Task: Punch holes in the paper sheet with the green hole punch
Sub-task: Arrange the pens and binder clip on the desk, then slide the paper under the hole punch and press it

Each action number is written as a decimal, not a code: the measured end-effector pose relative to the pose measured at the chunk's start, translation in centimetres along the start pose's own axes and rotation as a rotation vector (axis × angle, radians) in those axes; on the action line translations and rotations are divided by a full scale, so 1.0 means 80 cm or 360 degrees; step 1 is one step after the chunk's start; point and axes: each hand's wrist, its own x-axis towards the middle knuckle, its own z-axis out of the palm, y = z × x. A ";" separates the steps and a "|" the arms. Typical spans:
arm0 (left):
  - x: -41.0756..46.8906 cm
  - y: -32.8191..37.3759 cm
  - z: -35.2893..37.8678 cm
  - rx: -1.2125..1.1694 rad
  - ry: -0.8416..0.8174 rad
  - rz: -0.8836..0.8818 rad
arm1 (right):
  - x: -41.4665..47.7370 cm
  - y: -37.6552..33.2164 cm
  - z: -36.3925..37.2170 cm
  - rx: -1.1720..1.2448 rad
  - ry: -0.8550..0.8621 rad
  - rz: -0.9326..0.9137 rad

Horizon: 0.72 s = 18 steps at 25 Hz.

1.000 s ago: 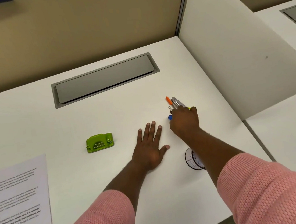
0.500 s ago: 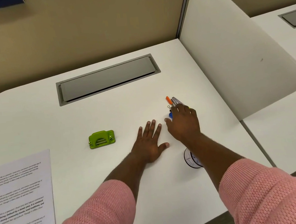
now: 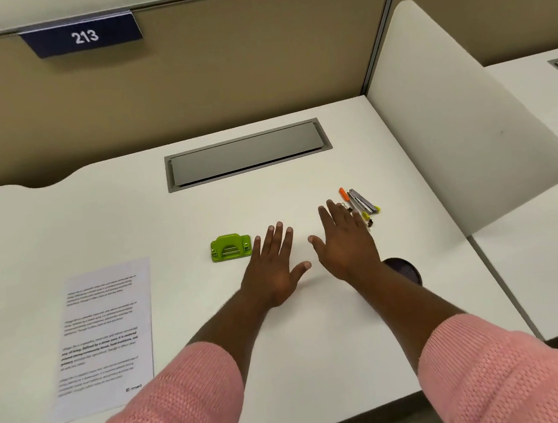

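The green hole punch [image 3: 230, 247] rests on the white desk [image 3: 319, 345], just left of my left hand [image 3: 275, 267], which lies flat and open with fingers spread. A printed paper sheet [image 3: 103, 336] lies flat at the front left, apart from the punch. My right hand [image 3: 344, 242] hovers open, palm down, right of the left hand, its fingers next to a small pile of stationery [image 3: 361, 204]. Neither hand holds anything.
The stationery pile has an orange pen, a metal stapler and clips. A dark round object [image 3: 406, 268] peeks out beside my right forearm. A grey cable hatch [image 3: 247, 154] sits at the back; a white divider panel [image 3: 450, 117] stands on the right.
My right hand has let go of the stationery pile and drawn back to the left, opening flat. The camera has tilted up, showing more of the paper and the wall.
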 end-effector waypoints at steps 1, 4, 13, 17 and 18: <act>-0.010 -0.005 -0.005 0.0004 0.0019 -0.0019 | -0.008 -0.009 0.001 0.0022 -0.0008 -0.0019; -0.049 -0.024 -0.022 0.0022 0.0092 -0.0100 | -0.034 -0.041 0.006 0.0034 -0.0007 -0.0108; -0.155 -0.066 -0.042 0.0108 0.0171 -0.0353 | -0.087 -0.110 0.012 0.0075 -0.0036 -0.0311; -0.191 -0.073 -0.044 0.0065 0.0188 -0.0455 | -0.105 -0.134 0.015 0.0064 -0.0067 -0.0394; -0.198 -0.075 -0.044 0.0054 0.0190 -0.0476 | -0.108 -0.139 0.018 0.0054 -0.0078 -0.0413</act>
